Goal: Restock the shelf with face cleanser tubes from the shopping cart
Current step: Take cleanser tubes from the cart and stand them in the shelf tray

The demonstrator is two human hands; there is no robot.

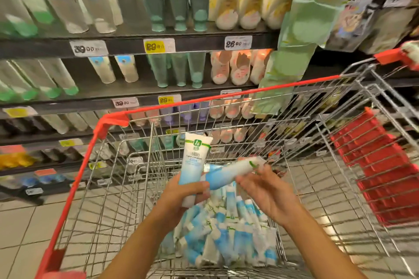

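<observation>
Two bare forearms reach in from the bottom edge over the shopping cart (229, 95), a wire basket with a red rim. The left hand (184, 195) has its fingers curled round the lower end of an upright tube (195, 161). This tube is white at the top and fades to blue lower down, with a green logo and blue print that reads as face cleanser.

The right hand (268, 192) is palm up with its fingers only loosely bent. Its fingertips seem to pinch the white end of a second tube (229, 173), which lies slanted with its blue end touching the upright one. Blur makes that grip hard to judge.

Below both hands, a pile of tubes (226, 235) in the same white and blue fills the cart's floor, jumbled at all angles.

Beyond the cart, the shelf (127, 43) carries rows of tubes standing on their caps, with price tags (159, 46) along its edges. Motion blur smears the labels. A red plastic flap (383, 179) hangs inside the cart at the right.
</observation>
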